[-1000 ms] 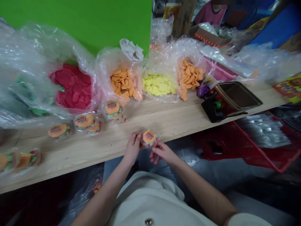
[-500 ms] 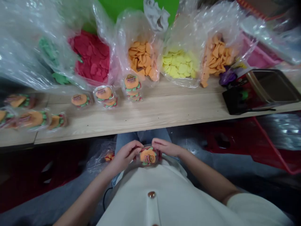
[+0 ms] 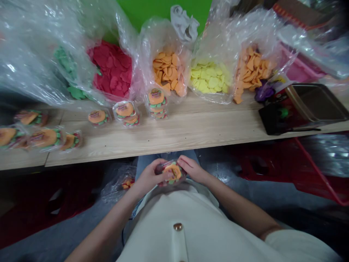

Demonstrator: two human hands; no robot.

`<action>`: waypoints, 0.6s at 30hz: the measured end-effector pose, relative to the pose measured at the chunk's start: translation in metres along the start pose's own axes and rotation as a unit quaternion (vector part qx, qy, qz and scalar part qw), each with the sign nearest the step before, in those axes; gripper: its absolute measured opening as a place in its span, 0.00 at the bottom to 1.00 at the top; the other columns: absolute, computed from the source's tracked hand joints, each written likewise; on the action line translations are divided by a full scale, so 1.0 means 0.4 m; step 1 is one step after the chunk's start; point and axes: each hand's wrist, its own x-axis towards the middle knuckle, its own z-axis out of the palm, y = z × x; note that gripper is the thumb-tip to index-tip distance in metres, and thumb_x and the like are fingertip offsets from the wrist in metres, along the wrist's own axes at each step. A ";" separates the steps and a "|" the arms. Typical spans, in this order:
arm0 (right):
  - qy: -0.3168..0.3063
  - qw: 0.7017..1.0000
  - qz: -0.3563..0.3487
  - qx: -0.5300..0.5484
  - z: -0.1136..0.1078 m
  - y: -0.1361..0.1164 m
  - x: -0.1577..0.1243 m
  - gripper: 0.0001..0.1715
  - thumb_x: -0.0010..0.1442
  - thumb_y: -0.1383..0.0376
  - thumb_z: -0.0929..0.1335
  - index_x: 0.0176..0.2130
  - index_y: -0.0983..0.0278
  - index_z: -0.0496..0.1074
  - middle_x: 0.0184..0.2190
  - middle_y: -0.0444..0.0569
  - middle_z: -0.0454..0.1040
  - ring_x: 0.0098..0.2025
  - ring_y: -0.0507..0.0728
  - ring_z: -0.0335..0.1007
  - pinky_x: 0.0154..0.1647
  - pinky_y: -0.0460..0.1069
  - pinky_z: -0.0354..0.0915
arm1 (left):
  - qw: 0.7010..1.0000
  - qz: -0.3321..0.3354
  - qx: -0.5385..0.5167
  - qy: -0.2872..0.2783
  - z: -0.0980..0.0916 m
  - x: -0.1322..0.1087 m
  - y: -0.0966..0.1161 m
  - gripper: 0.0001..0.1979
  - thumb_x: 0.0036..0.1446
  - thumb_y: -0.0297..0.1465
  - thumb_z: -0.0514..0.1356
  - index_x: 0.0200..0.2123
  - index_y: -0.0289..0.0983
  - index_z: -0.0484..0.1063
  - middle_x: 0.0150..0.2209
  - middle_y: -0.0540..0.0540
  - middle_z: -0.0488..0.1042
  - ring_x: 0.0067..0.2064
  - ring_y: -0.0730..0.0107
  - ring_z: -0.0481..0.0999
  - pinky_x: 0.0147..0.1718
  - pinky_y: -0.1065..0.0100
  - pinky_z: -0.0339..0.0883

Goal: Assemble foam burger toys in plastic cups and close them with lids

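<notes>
Both my hands hold a clear plastic packet of burger-shaped sweets [image 3: 171, 173] above my lap, below the table's front edge. The packet is tilted, with its orange top showing. My left hand [image 3: 149, 175] curls around its left side, with the fingers across the front. My right hand [image 3: 192, 169] presses on its right side. On the wooden table [image 3: 174, 138], several similar packets stand in a row [image 3: 127, 113]. Behind them, clear bags hold loose orange [image 3: 169, 71], yellow [image 3: 208, 78], red [image 3: 111, 71] and green [image 3: 68, 69] discs.
A black machine with a metal tray [image 3: 302, 107] stands at the table's right end. A red crate [image 3: 305, 171] sits low on the right. A small packet [image 3: 127, 183] lies on plastic sheeting below the table's edge. A pink tub [image 3: 300, 69] stands behind the bags.
My hands and the packet have dropped from the table edge to above my lap. The packet has tilted in my hands, and the table sits higher in view.
</notes>
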 end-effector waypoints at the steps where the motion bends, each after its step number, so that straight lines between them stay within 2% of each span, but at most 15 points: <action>1: 0.014 1.000 0.009 0.015 0.003 0.001 -0.002 0.18 0.61 0.52 0.56 0.29 0.61 0.57 0.20 0.40 0.62 0.21 0.49 0.59 0.22 0.44 0.57 | 0.999 0.006 -0.015 0.035 0.004 0.010 0.002 0.22 0.45 0.39 0.63 0.42 0.36 0.63 0.28 0.50 0.71 0.22 0.76 0.68 0.19 0.74 0.61; 3: 0.033 0.998 0.026 0.051 0.007 -0.002 -0.007 0.18 0.62 0.51 0.54 0.31 0.60 0.56 0.20 0.40 0.64 0.20 0.50 0.61 0.21 0.45 0.59 | 0.995 0.026 -0.040 0.090 0.014 0.025 0.011 0.22 0.45 0.39 0.63 0.42 0.36 0.64 0.27 0.51 0.71 0.22 0.76 0.69 0.19 0.74 0.63; 5: 0.068 0.996 0.021 0.060 0.007 -0.009 -0.009 0.17 0.62 0.50 0.54 0.32 0.60 0.56 0.20 0.41 0.64 0.20 0.51 0.63 0.22 0.46 0.61 | 0.991 0.041 -0.049 0.122 0.027 0.032 0.022 0.22 0.44 0.39 0.64 0.42 0.36 0.64 0.27 0.51 0.71 0.22 0.75 0.70 0.19 0.74 0.63; 12: 0.203 0.976 -0.073 -0.035 -0.004 -0.046 0.019 0.14 0.62 0.56 0.55 0.30 0.60 0.57 0.22 0.42 0.62 0.25 0.51 0.61 0.27 0.47 0.59 | 0.972 0.119 -0.049 0.199 0.067 0.036 0.053 0.24 0.42 0.37 0.65 0.43 0.36 0.65 0.34 0.48 0.71 0.25 0.76 0.69 0.18 0.75 0.64; 16: 0.306 0.950 -0.054 -0.023 0.030 -0.046 0.042 0.13 0.62 0.57 0.55 0.30 0.60 0.57 0.24 0.43 0.62 0.26 0.52 0.59 0.28 0.47 0.58 | 0.960 0.125 -0.111 0.224 0.092 0.060 0.058 0.23 0.45 0.38 0.63 0.44 0.36 0.63 0.35 0.48 0.71 0.24 0.77 0.69 0.19 0.75 0.64; 18: 0.314 0.949 -0.035 0.001 0.054 -0.042 0.051 0.12 0.62 0.57 0.54 0.32 0.59 0.57 0.26 0.44 0.64 0.26 0.53 0.60 0.28 0.47 0.58 | 0.947 0.150 -0.139 0.248 0.106 0.078 0.062 0.22 0.47 0.39 0.62 0.44 0.37 0.62 0.38 0.46 0.70 0.28 0.74 0.71 0.21 0.75 0.65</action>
